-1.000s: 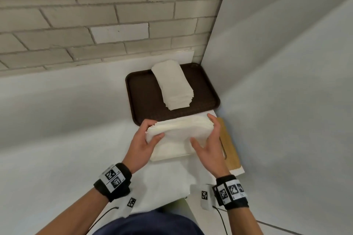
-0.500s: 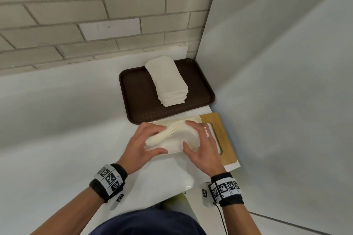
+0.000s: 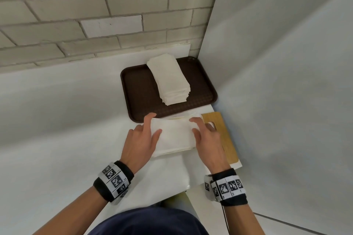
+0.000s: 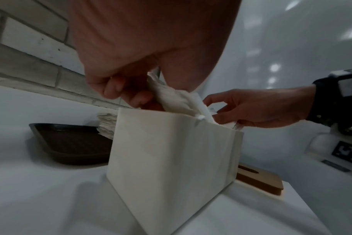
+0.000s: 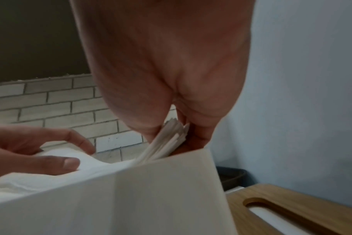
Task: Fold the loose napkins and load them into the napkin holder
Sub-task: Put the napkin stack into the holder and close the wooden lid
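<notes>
A thick bundle of folded white napkins [image 3: 174, 133] sits in the open top of the white box-shaped napkin holder [image 4: 171, 151]. My left hand [image 3: 152, 124] grips the bundle's left end, thumb on top and fingers curled under it. My right hand [image 3: 193, 125] pinches the right end, where the layered napkin edges [image 5: 167, 139] show between thumb and fingers just above the holder wall [image 5: 131, 198]. Further back, a second stack of folded napkins [image 3: 170, 78] lies on the brown tray [image 3: 137, 91].
A wooden lid with a slot [image 3: 224, 135] lies flat right of the holder, on the white counter [image 3: 57, 149]. A brick wall stands behind the tray, and a grey panel [image 3: 277, 82] closes the right side. The counter's near edge is by my body.
The bundle has come down from above the counter into the holder's opening and now lies flatter. Both hands moved down with it, still holding its two ends.
</notes>
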